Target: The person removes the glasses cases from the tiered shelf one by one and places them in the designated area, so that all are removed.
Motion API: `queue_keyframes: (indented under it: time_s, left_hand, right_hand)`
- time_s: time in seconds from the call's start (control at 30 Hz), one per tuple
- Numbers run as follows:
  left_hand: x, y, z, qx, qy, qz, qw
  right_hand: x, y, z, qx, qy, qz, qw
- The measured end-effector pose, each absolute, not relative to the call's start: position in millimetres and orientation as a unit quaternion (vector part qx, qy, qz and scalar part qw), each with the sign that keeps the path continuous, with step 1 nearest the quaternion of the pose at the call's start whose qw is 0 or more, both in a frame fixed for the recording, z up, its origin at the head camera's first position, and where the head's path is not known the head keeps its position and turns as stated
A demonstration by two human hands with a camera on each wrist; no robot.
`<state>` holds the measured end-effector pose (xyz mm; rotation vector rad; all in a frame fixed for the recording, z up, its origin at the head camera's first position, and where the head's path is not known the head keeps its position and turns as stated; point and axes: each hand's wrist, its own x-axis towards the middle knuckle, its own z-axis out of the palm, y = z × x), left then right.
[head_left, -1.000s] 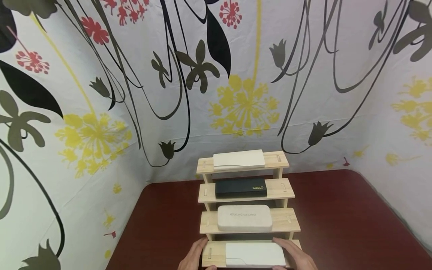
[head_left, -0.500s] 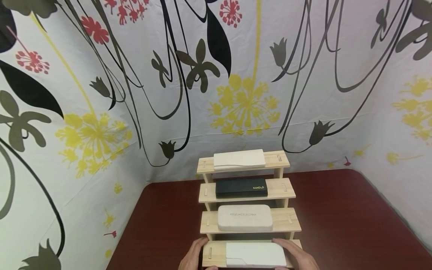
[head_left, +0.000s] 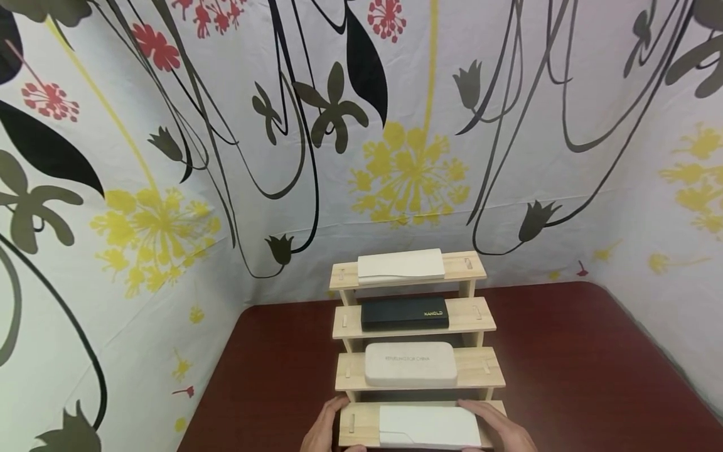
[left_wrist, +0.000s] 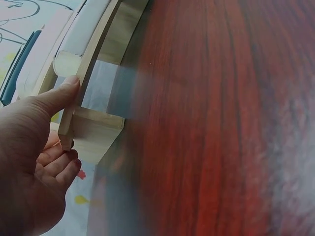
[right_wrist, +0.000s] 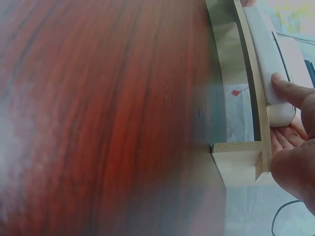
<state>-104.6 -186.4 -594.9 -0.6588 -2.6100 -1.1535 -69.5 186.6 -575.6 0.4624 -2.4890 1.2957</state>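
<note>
A pale wooden stepped stand (head_left: 359,424) rises away from me in the head view, with a white oblong case (head_left: 427,427) lying on its lowest step. My left hand (head_left: 323,429) grips the left end of that step. In the left wrist view the left hand (left_wrist: 29,140) has its thumb on the board's front edge and its fingers curled beneath. My right hand (head_left: 504,429) holds the case's right end. The right wrist view shows the right hand's thumb (right_wrist: 293,92) against the front of the white case (right_wrist: 262,54), fingers behind it. The fingers are partly hidden.
Higher steps carry a cream rounded case (head_left: 410,365) with printed lettering, a dark box (head_left: 403,315) with gold letters, and a cream flat case (head_left: 400,267) at the top. A dark red table (head_left: 271,376) supports the stand; flower-printed cloth (head_left: 226,125) surrounds it.
</note>
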Motion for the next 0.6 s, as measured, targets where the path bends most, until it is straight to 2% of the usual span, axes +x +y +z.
queue_keyframes:
  time_s: [0.17,0.43,0.6]
  left_hand:
    - [-106.0,-185.8,-596.1,-0.225,-0.884,-0.393,0.117]
    - [-107.7,-186.5,-596.1,-0.224,-0.88,-0.402,0.12]
    - [-108.5,-188.5,-598.0,-0.231,-0.874,-0.409,0.123]
  right_hand:
    - [-68.4,188.5,-569.2,0.141,-0.865,0.469,0.106]
    - [-69.1,193.1,-564.0,0.158,-0.861,0.479,0.063]
    - [-70.7,193.8,-567.4,0.175,-0.859,0.473,0.085]
